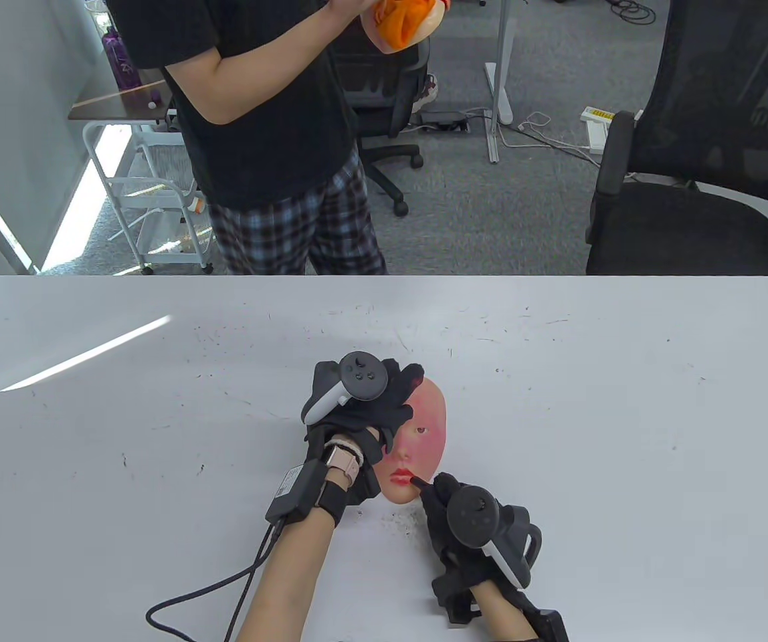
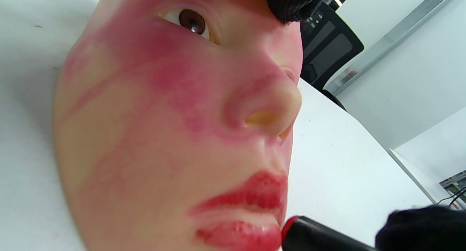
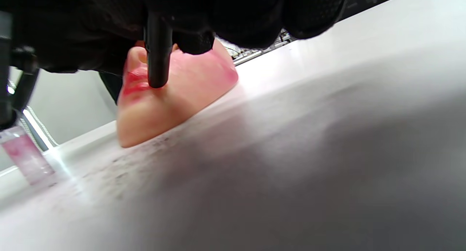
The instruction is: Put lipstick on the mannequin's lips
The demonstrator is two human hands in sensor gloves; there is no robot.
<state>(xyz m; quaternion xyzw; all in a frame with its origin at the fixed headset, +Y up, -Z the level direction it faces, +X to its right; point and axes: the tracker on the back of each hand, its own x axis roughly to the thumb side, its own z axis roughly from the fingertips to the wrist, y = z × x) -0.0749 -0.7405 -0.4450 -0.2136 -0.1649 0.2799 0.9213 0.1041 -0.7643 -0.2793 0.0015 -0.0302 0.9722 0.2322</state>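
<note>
1. The mannequin face lies face up on the white worktop, low and centre in the table view, chin toward the bottom edge.
2. The left hand rests over the face's left half and forehead, fingers spread on it; its grip is a flat hold, not a pinch. In the left wrist view one gloved fingertip presses the brow at the top edge.
3. The right hand sits just below the chin, its grip closed around the black lipstick; the red tip touches the corner of the lips.
4. The lips are already red, and pink smears cover the cheek and nose (blotchy, uneven).
5. In the right wrist view the lipstick barrel hangs from the gloved fingers down to the mouth.
6. A clear pinkish object stands at that view's left edge.
7. A purple bottle stands upper left in the table view; its writing cannot be read.
</note>
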